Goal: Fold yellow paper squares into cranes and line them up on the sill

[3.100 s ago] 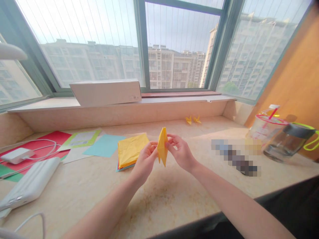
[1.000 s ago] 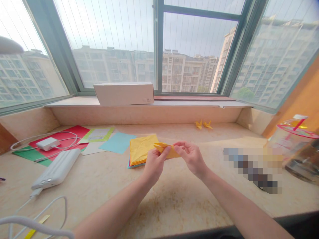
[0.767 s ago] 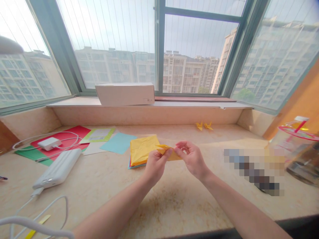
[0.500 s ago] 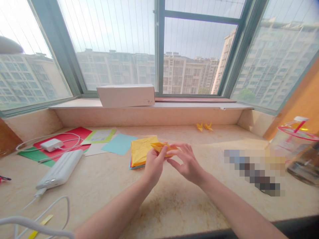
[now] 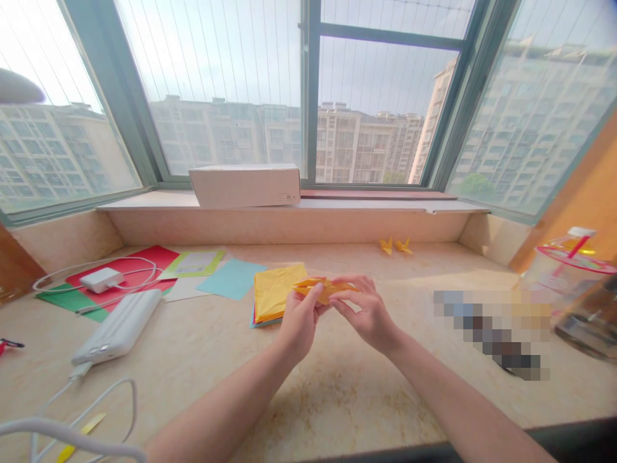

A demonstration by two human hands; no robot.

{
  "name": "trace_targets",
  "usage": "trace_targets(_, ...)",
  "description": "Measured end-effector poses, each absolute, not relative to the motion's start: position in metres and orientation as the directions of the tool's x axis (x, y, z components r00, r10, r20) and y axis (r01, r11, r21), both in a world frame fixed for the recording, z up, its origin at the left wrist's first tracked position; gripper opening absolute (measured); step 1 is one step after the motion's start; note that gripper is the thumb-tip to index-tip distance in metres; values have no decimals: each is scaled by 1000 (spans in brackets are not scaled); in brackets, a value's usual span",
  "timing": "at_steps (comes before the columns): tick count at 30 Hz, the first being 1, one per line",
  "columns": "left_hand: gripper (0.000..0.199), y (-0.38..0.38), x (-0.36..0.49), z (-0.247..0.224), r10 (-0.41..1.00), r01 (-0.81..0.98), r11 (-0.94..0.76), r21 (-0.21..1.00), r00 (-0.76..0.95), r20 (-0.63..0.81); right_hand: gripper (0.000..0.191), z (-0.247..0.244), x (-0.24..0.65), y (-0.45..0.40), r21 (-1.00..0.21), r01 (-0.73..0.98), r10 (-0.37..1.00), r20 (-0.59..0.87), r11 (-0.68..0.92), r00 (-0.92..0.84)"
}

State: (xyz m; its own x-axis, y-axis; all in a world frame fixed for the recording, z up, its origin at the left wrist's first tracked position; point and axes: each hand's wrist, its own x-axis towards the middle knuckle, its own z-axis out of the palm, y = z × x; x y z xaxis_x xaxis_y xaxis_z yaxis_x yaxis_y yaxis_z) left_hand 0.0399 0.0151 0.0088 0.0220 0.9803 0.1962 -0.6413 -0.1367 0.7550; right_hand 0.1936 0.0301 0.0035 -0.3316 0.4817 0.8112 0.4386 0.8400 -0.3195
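Note:
A folded piece of yellow origami paper (image 5: 326,292) is held between my two hands above the counter. My left hand (image 5: 303,315) pinches its left part, thumb on top. My right hand (image 5: 364,308) has its thumb and fingers closed on the right end. Just behind and left of my left hand lies a stack of yellow paper (image 5: 272,292), with a few blue and red edges showing beneath. Two small yellow paper cranes (image 5: 395,246) stand at the back of the counter. The fingers partly hide the folds.
At left lie a white power bank (image 5: 118,328), a white charger (image 5: 101,280) with cables, and red (image 5: 161,257), green and light blue sheets (image 5: 234,280). A white box (image 5: 245,186) sits on the sill. A cup with a red straw (image 5: 569,270) stands at right, near a blurred-out object.
My right hand's fingers have closed in on the right end of the folded paper, which shows more stretched out between both hands. The left hand has barely moved.

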Motion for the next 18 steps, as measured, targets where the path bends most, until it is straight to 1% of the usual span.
trace_targets(4, 21, 14, 41, 10, 979, -643, -126, 755, 44, 201, 19, 5, 195, 29, -255, 470, 455, 804, 845, -383)
trace_targets(7, 20, 14, 41, 9, 976, -636, -122, 762, 64, 209, 15, 5, 194, 29, -266, 463, 449, 823, 846, -349)
trace_targets(10, 20, 14, 42, 8, 974, -640, -129, 757, 60, 217, 10, 6, 193, 28, -327, 432, 473, 831, 841, -293)
trace_targets(18, 16, 12, 44, 7, 960, -635, -135, 760, 106, 259, 6, 7, 187, 23, -570, 338, 639, 757, 749, -139)
